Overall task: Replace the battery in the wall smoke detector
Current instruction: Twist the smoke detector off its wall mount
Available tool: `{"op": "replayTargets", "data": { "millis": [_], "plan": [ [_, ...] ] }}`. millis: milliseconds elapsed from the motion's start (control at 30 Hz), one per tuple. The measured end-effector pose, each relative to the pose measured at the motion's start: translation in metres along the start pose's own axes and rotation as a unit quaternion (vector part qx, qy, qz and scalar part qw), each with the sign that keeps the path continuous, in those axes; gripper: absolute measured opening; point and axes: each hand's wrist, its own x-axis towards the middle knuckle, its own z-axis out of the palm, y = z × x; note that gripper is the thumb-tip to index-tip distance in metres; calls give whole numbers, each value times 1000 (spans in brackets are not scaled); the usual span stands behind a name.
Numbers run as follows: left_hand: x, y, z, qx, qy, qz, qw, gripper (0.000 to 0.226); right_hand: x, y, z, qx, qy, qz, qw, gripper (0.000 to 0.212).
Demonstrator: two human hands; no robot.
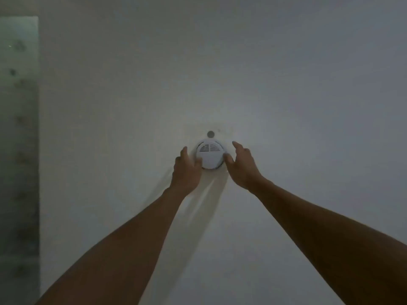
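A round white smoke detector (210,154) with dark vent slits is mounted on the pale wall in the middle of the head view. My left hand (186,171) grips its left edge, thumb laid on the front face. My right hand (241,165) holds the right edge, thumb against the rim and index finger raised beside it. Both arms reach up from the bottom of the frame. No battery is visible.
A small grey round spot (210,134) sits on the wall just above the detector. A darker patterned panel or frame (19,128) runs down the left edge. The room is dim and the wall (286,84) is bare elsewhere.
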Motion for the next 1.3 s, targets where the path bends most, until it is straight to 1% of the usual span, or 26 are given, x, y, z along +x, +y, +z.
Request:
{"op": "replayTargets", "data": {
  "millis": [167,267,367,500,633,833,900,1033,1300],
  "plan": [
    [17,0,1,-59,-19,-14,998,47,22,-5,20,77,9,49,996,53],
    [17,3,2,-111,-22,-35,993,38,27,-7,24,109,21,69,991,42],
    [21,4,3,-162,-14,-61,985,34,32,-6,25,155,35,91,983,33],
    [21,8,2,-183,-21,-73,980,34,34,-7,21,199,34,111,973,37],
    [16,10,1,-197,-25,-60,978,30,26,-3,17,213,44,99,971,36],
    [-7,2,1,-242,-50,-84,965,24,1,3,12,213,21,80,974,34],
    [-16,-1,2,-250,-60,-85,963,26,-10,7,9,206,12,78,975,33],
    [-36,-7,3,-242,-85,-72,964,39,-31,17,6,209,8,75,975,32],
    [-115,-36,20,-246,-131,-83,957,32,-109,50,8,228,-18,114,967,32]
  ]
}}
